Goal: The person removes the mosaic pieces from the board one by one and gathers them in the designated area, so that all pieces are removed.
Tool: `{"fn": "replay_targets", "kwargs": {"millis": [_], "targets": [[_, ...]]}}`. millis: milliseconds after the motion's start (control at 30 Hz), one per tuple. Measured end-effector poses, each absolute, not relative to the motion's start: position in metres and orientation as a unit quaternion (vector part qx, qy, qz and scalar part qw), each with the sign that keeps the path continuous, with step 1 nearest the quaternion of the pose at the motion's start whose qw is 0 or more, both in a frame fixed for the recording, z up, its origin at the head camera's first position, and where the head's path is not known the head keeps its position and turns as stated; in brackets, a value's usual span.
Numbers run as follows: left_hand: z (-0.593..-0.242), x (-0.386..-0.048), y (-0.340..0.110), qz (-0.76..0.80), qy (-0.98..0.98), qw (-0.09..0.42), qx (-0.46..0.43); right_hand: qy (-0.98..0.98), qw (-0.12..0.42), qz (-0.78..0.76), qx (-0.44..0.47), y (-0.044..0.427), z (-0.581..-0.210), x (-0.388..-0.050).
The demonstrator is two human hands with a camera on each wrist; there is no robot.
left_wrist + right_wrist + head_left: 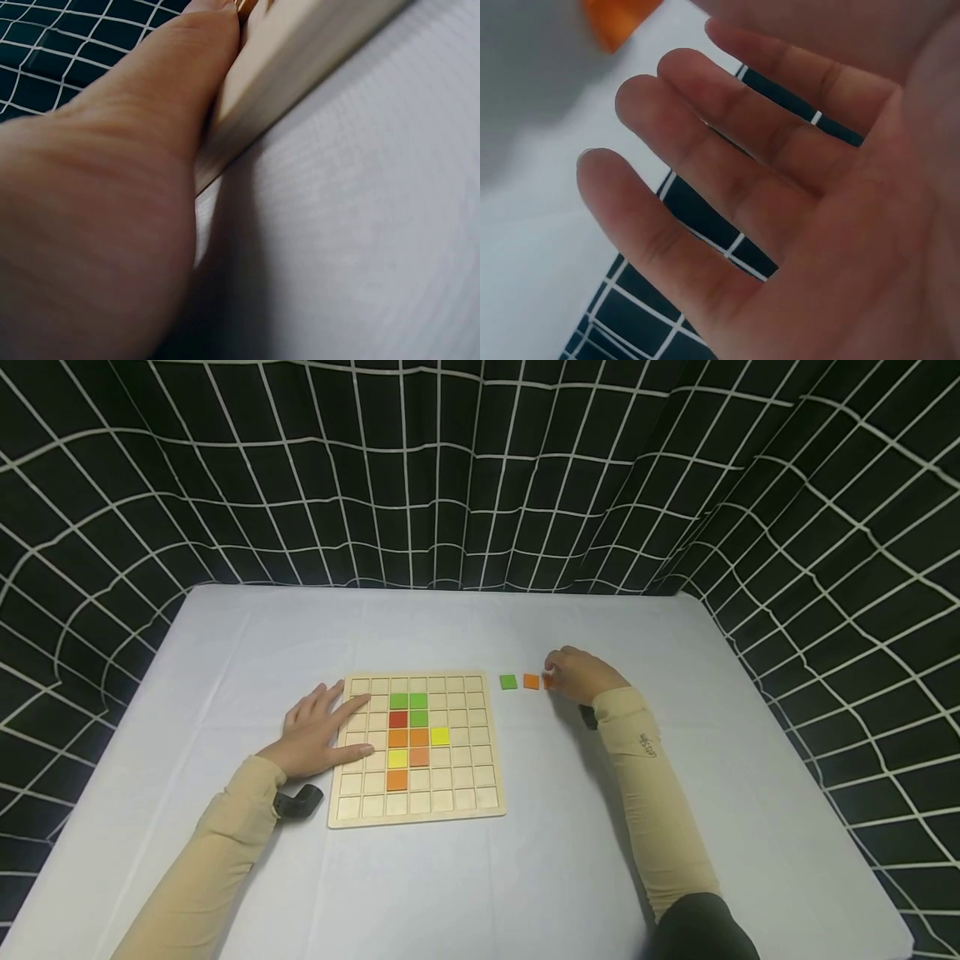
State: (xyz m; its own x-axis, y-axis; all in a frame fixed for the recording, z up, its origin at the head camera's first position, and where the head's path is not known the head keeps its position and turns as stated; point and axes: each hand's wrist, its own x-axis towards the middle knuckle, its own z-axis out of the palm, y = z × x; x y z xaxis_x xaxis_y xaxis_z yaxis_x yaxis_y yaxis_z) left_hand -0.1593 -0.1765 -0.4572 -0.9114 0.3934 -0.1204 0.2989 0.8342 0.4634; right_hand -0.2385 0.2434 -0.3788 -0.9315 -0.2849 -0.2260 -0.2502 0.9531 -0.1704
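On the near side of the white-covered counter (420, 893), taking the wooden grid board (464, 757) as the clock's centre, a black sleeve (701, 931) enters at four o'clock and a dark wrist camera (298, 802) sits at eight. The board lies flat, filled cells running up its middle: a lone orange tile (397, 780) nearest, then yellow and light orange, two more orange with a yellow tile (439, 737) to their three o'clock, a red tile (398, 719) beside a green, and two greens farthest. At nine o'clock the left hand (315, 739) grasps nothing; its fingers are spread, thumb and forefinger laid over the board's edge, seemingly steadying it. Off the board at two o'clock lie a loose green tile (508, 682), a loose orange tile (531, 681) and a second, partly covered orange tile (548, 682) by the right hand (583, 677), whose fingers are loosely bent and appear to grasp nothing. The step in hand looks like tending these loose pieces; the next move likely calls for a fingertip pinch on a thin edge. Beyond hangs a black cloth (442, 477) with white gridlines.
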Motion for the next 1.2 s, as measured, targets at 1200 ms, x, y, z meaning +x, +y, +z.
{"fn": "replay_targets", "kwargs": {"millis": [1200], "targets": [[-0.452, -0.157, -0.175, 0.227, 0.951, 0.109, 0.179, 0.950, 0.010, -0.059, -0.308, 0.180, -0.378, -0.209]]}}
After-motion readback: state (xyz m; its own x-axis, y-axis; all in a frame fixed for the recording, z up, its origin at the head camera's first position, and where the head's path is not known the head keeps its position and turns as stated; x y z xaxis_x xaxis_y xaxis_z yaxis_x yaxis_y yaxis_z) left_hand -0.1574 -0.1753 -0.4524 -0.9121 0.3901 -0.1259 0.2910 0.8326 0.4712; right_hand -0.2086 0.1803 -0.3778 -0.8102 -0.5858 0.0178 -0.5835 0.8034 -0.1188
